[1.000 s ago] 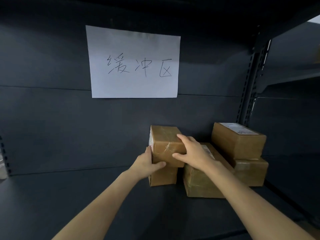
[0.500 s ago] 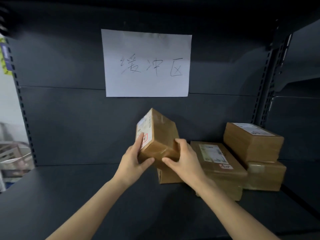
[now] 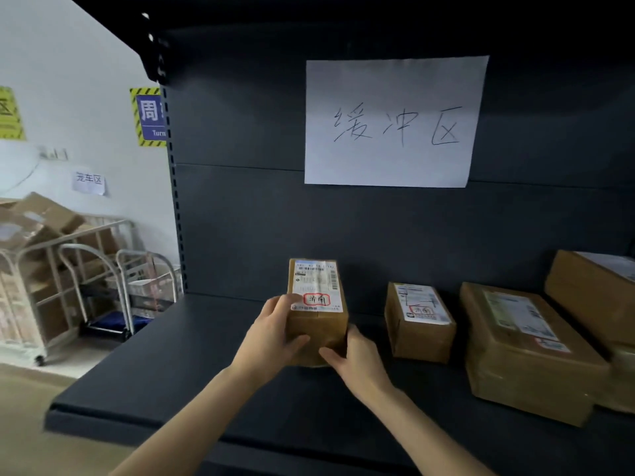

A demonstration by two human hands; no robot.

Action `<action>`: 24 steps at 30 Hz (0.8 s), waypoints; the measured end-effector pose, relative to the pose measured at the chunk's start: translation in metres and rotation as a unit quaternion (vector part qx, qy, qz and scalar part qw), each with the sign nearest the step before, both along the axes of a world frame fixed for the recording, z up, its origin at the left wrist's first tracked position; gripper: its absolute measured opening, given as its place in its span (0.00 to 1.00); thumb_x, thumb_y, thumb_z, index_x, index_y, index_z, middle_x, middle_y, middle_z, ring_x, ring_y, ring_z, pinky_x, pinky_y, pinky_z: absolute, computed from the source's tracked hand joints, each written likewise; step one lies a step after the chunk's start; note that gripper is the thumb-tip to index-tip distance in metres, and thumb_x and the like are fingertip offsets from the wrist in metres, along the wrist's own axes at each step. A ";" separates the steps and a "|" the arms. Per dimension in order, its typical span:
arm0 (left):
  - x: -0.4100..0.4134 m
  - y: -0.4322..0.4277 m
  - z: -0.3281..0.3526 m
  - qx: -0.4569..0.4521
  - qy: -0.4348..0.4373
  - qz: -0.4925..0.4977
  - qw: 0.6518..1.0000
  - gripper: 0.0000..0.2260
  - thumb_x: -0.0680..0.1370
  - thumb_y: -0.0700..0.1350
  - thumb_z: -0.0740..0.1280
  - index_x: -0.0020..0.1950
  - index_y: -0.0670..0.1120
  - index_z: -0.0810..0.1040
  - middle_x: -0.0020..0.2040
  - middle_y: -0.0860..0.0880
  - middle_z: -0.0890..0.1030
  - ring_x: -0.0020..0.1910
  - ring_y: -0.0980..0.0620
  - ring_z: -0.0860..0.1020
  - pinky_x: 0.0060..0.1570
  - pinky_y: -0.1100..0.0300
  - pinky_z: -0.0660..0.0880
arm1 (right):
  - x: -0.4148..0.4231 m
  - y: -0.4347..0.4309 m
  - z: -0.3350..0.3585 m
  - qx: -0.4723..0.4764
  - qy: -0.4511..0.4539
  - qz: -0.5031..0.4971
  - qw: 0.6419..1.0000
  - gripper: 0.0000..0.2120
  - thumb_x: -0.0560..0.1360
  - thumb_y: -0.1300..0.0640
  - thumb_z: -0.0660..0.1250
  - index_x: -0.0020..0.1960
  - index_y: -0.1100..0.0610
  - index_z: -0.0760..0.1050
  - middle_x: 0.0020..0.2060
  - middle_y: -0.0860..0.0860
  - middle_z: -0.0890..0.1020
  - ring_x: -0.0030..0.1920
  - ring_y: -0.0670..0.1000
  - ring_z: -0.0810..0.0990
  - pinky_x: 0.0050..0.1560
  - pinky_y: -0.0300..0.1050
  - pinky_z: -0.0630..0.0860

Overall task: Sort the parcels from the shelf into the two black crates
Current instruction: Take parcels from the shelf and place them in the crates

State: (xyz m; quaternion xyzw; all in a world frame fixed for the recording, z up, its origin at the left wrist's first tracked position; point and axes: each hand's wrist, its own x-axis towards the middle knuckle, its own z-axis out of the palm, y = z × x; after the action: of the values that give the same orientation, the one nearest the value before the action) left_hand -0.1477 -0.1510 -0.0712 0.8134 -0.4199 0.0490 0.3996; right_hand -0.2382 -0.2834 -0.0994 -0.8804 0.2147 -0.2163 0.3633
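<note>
While both hands clasp it, the parcel (image 3: 318, 324) stands upright over the shelf (image 3: 165, 379), its label (image 3: 316, 283) w/ a red stamp facing the camera; can't tell if its base touches the shelf. L hand (image 3: 271, 341) wraps the parcel's left side, thumb across the front low down, fingertips curled onto the label's edge. R hand (image 3: 359, 364) grips the lower right corner, thumb on the front, fingers round the side & out of sight. To the right, apart from it, a 2nd parcel (image 3: 417, 331) sits on the shelf, label up, also red-stamped. Just beside that is a bigger 3rd parcel (image 3: 529, 365), label on top. At far right is a stack (image 3: 591, 297) of two more, cut by the frame edge. A white sheet (image 3: 395, 121) w/ handwritten characters is stuck on the back panel (image 3: 257, 235) above. Left of the shelf, metal carts (image 3: 92, 276) w/ cardboard stand by a white wall (image 3: 86, 63); a yellow-black sign (image 3: 149, 116) hangs there.
</note>
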 end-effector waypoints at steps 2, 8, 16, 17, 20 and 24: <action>0.003 0.001 -0.005 0.008 0.015 0.006 1.000 0.24 0.74 0.43 0.69 0.68 0.51 0.64 0.68 0.50 0.66 0.63 0.50 0.70 0.60 0.55 0.74 | 0.002 0.002 -0.005 0.008 0.012 0.003 1.000 0.19 0.75 0.54 0.68 0.64 0.54 0.69 0.59 0.49 0.77 0.60 0.46 0.76 0.56 0.34 0.70; 0.011 -0.001 -0.016 0.024 0.045 0.013 0.999 0.28 0.75 0.45 0.68 0.71 0.52 0.60 0.70 0.49 0.64 0.65 0.49 0.68 0.62 0.54 0.72 | 0.001 0.002 -0.005 0.008 0.023 0.013 1.000 0.21 0.75 0.52 0.67 0.65 0.53 0.67 0.60 0.50 0.77 0.60 0.47 0.76 0.59 0.38 0.72; -0.022 -0.023 -0.006 -0.066 -0.218 0.029 0.973 0.25 0.70 0.48 0.68 0.65 0.47 0.65 0.67 0.40 0.69 0.68 0.45 0.61 0.65 0.53 0.62 | -0.031 -0.029 0.008 -0.059 0.006 -0.026 0.998 0.32 0.74 0.50 0.67 0.74 0.55 0.59 0.69 0.52 0.69 0.68 0.49 0.68 0.68 0.44 0.67; -0.030 -0.029 -0.004 -0.079 -0.238 0.004 0.968 0.23 0.70 0.48 0.67 0.63 0.46 0.67 0.65 0.40 0.72 0.66 0.46 0.63 0.64 0.55 0.63 | -0.037 -0.035 0.010 -0.069 -0.008 -0.040 0.997 0.31 0.74 0.51 0.68 0.73 0.56 0.60 0.68 0.52 0.70 0.68 0.49 0.69 0.67 0.44 0.68; -0.055 -0.052 -0.002 -0.070 -0.246 -0.076 0.964 0.20 0.74 0.49 0.62 0.64 0.45 0.69 0.65 0.44 0.72 0.65 0.51 0.66 0.66 0.60 0.65 | -0.054 -0.052 0.018 -0.094 -0.043 -0.092 0.990 0.29 0.74 0.52 0.68 0.71 0.57 0.64 0.66 0.53 0.72 0.67 0.50 0.70 0.67 0.41 0.66; -0.073 -0.083 -0.013 0.003 -0.132 -0.115 0.985 0.27 0.78 0.48 0.62 0.75 0.46 0.57 0.74 0.52 0.60 0.73 0.56 0.57 0.67 0.71 0.51 | -0.074 -0.070 0.021 -0.112 -0.060 -0.157 0.979 0.29 0.74 0.55 0.68 0.72 0.57 0.62 0.68 0.52 0.68 0.69 0.50 0.65 0.66 0.37 0.62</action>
State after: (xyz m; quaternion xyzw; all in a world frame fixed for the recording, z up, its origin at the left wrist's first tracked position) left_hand -0.2207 -0.2337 -0.0843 0.7473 -0.5600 0.1079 0.3410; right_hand -0.3118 -0.3530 -0.0782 -0.8561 0.3028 -0.3461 0.2360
